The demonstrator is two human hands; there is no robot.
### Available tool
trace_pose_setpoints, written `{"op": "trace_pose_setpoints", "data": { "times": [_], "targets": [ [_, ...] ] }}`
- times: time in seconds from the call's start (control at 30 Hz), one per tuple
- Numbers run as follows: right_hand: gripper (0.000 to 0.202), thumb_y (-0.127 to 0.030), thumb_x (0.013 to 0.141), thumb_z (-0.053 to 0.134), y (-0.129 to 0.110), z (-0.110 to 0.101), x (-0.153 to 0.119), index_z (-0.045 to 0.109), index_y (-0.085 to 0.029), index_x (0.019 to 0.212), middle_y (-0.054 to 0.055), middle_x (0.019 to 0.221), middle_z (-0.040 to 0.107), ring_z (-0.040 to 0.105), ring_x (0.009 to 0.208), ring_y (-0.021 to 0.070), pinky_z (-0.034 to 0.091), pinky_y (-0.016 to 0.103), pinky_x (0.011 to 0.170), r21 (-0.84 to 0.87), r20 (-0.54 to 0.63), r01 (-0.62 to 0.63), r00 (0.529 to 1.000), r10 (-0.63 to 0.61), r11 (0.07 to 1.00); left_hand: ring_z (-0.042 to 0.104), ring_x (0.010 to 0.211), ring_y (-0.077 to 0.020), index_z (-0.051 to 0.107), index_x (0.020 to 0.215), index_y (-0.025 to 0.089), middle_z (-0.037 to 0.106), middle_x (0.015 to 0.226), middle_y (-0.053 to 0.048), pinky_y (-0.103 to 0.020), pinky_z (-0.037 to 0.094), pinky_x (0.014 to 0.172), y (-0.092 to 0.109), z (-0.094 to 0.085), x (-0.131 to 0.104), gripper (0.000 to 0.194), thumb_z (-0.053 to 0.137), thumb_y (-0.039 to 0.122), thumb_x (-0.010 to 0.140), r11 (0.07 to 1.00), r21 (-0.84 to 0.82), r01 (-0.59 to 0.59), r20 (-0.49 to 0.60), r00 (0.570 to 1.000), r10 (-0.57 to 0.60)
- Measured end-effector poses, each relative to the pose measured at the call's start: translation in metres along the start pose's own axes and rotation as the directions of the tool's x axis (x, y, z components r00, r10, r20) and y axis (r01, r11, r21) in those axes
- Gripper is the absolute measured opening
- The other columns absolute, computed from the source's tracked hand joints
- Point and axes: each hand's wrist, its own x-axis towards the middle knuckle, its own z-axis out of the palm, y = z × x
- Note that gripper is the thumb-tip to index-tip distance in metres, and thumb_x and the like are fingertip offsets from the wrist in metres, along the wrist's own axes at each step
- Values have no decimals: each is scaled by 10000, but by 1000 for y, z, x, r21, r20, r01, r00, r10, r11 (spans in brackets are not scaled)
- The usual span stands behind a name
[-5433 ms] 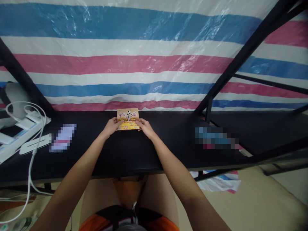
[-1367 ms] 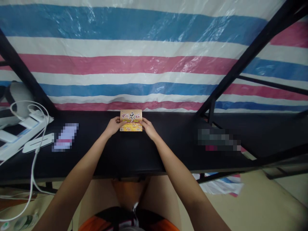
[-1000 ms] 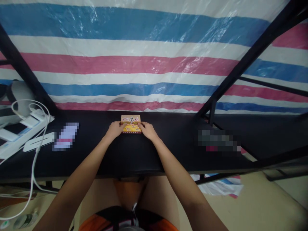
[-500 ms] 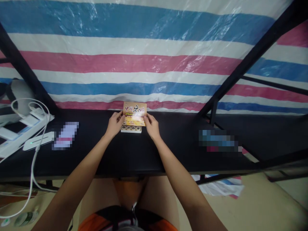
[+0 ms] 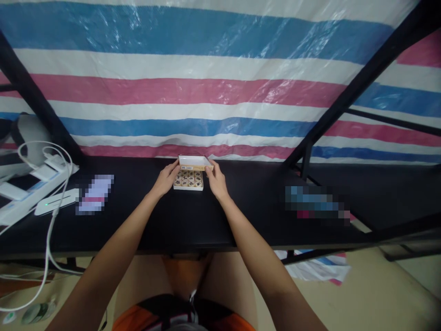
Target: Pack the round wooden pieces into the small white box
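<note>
Between my hands is the box lid [image 5: 195, 161], tipped so that its white inside and one tan edge show. My left hand [image 5: 167, 178] grips the lid's left end, and my right hand [image 5: 217, 179] grips its right end. Just below the lid sits the white box tray [image 5: 188, 188] on the black tabletop. Rows of round Chinese chess pieces [image 5: 188, 178] with dark characters fill the tray, and the lid hides the far part of them.
White cables, a power strip [image 5: 58, 172] and a slim white device [image 5: 57, 202] lie at the left beside a blurred-out item [image 5: 95, 194]. Another blurred-out item [image 5: 312, 202] lies at the right. Black metal posts [image 5: 319, 122] and a striped sheet [image 5: 193, 92] bound the table's back.
The lid has tilted over, its printed top turned out of sight and its white inside now showing. More rows of chess pieces are uncovered. Both hands stay on the lid.
</note>
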Motion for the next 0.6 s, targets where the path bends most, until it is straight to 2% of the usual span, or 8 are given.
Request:
{"op": "trace_pose_setpoints", "data": {
  "times": [0.07,0.13,0.2,0.27,0.37,0.47,0.6],
  "targets": [
    [471,-550,851,436,5,-2,2,528,-244,1197,42,1030,657,616,883,199,458,333,833,-31,-60,-20,998,18,999,514,1152,-211,501,1317,172,586,1234,-82,-341,350,1024,-5,-1,2,502,340,431,918,997,72,23,31,999,-25],
    [442,-558,862,393,10,-5,6,562,-228,1103,32,963,665,612,832,187,455,310,794,-52,-135,-40,990,32,998,531,1125,-204,537,1276,134,589,1217,-103,-329,359,1015,-12,-1,4,471,362,369,906,979,179,97,28,994,-104],
    [433,-556,873,353,15,-10,9,580,-215,1016,30,916,662,601,800,179,445,293,768,-88,-206,-70,977,51,994,560,1072,-207,555,1248,94,615,1156,-128,-323,382,988,-19,-1,5,456,410,308,873,942,284,178,42,979,-198],
    [424,-550,870,354,19,-17,12,588,-204,943,32,860,657,588,769,181,431,287,755,-155,-252,-113,965,71,981,588,1008,-211,569,1229,84,644,1084,-131,-321,404,952,-24,-1,5,450,439,279,845,918,348,193,92,967,-238],
    [381,-516,863,390,23,-28,15,590,-192,885,47,818,649,576,758,193,412,291,752,-282,-286,-161,955,77,946,616,914,-201,598,1196,109,676,991,-105,-301,437,880,-24,-1,4,429,449,267,826,918,358,173,151,959,-240],
    [332,-455,866,413,29,-33,15,595,-179,893,80,879,643,570,815,209,401,298,762,-417,-304,-185,951,55,890,631,846,-184,590,1206,127,693,934,-81,-271,452,813,-20,-1,3,432,458,272,821,913,343,222,171,941,-293],
    [311,-406,875,419,36,-34,14,606,-163,926,111,939,624,557,851,220,396,302,751,-559,-304,-225,951,56,798,634,923,-196,573,1233,151,690,1015,-85,-262,444,834,-21,-2,3,447,443,341,849,904,342,255,192,923,-333]
  ]
}}
